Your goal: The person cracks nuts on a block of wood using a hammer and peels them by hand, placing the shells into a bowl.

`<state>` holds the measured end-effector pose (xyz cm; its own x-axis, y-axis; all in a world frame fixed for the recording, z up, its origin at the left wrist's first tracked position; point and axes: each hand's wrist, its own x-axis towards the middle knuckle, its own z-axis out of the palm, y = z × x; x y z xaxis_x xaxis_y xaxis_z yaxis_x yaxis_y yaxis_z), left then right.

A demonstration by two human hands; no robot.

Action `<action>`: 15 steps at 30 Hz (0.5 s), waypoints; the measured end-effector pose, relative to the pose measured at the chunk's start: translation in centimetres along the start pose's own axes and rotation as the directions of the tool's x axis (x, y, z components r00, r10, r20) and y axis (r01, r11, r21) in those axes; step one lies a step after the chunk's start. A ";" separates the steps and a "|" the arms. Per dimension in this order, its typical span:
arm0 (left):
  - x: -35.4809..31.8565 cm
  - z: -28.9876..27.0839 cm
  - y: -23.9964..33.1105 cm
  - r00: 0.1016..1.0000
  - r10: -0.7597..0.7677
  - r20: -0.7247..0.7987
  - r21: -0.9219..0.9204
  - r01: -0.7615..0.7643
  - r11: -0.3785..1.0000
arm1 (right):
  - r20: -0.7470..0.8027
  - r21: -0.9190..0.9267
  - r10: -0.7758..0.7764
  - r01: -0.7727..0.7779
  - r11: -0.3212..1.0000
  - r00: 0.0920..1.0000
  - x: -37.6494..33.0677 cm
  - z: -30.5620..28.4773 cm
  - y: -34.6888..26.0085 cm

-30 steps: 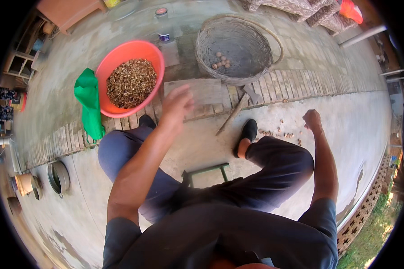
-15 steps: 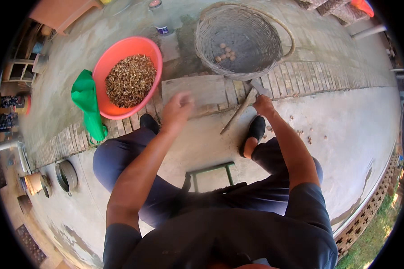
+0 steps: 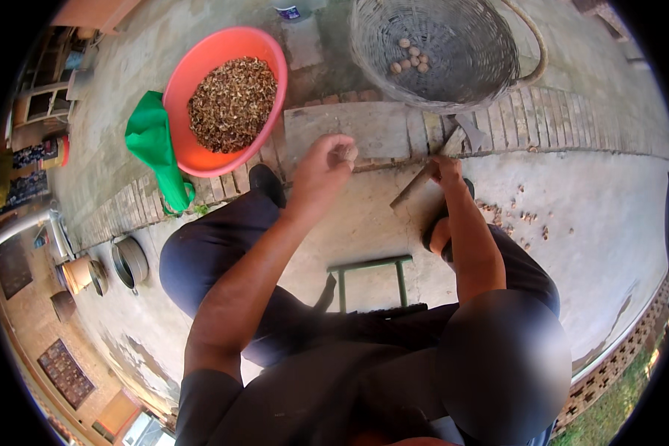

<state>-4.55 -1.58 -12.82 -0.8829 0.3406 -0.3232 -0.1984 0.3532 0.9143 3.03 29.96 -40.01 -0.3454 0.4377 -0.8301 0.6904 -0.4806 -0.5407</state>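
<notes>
nut [image 3: 347, 153] sits pinched between the thumb and curled fingers of your left hand [image 3: 324, 168], which shows against the near edge of a flat grey slab [image 3: 383, 123]; you cannot tell from this angle whether either touches it. your right hand [image 3: 447, 171] is closed around the handle of a hatchet-like tool [image 3: 470, 131], close below its metal head, with the rest of the handle slanting down to the left. the slab lies on a strip of bricks [image 3: 528, 123]. beyond it, to the right, stands a grey wicker basket [image 3: 487, 70] holding a small cluster of nuts [image 3: 414, 61]. to the left, a coral basin [image 3: 282, 85] holds a heap of brown broken pieces [image 3: 233, 104], with a green bag [image 3: 152, 141] against its outer side. small brown bits [image 3: 509, 215] lie scattered on the floor [image 3: 595, 208] to your right, and a green metal frame [image 3: 372, 262] shows between your legs.
</notes>
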 end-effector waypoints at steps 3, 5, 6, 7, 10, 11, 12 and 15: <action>-0.1 -0.5 -0.4 0.997 0.030 -0.066 0.129 -0.021 0.991 | 0.133 0.137 -0.047 0.028 0.990 0.990 -1.0 -0.1 -1.0; 0.3 -0.4 -0.8 0.996 0.071 -0.047 0.197 -0.061 0.979 | 0.195 0.344 -0.149 0.075 0.936 0.969 -0.9 -1.3 -1.9; 0.5 -0.2 -1.0 0.995 0.092 -0.035 0.229 -0.082 0.970 | 0.210 0.488 -0.209 0.083 0.869 0.955 -0.5 -1.3 -2.7; 0.8 0.3 -1.1 0.991 0.133 -0.026 0.245 -0.123 0.962 | 0.212 0.621 -0.274 0.088 0.779 0.938 -0.4 -1.8 -3.3; 0.9 0.6 -2.4 0.970 0.234 -0.068 0.320 -0.201 0.926 | 0.335 0.621 -0.165 -0.086 0.779 0.928 -2.8 -2.5 -6.3; 1.4 1.1 -2.7 0.959 0.269 -0.086 0.351 -0.224 0.909 | 0.370 0.620 -0.154 -0.120 0.775 0.916 -3.6 -3.0 -7.3; 2.0 1.5 -3.0 0.947 0.305 -0.101 0.382 -0.247 0.891 | 0.359 0.572 -0.112 -0.124 0.811 0.926 -4.5 -3.5 -7.7; 2.9 3.2 -3.6 0.914 0.403 -0.056 0.405 -0.348 0.845 | 0.192 0.506 -0.180 0.060 0.861 0.965 -8.1 -3.7 -7.2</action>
<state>-5.07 0.94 -17.83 -0.9105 0.4042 0.0868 0.3117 0.5333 0.7864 3.19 32.68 -28.87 -0.5796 0.3626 -0.7298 0.2521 -0.7719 -0.5837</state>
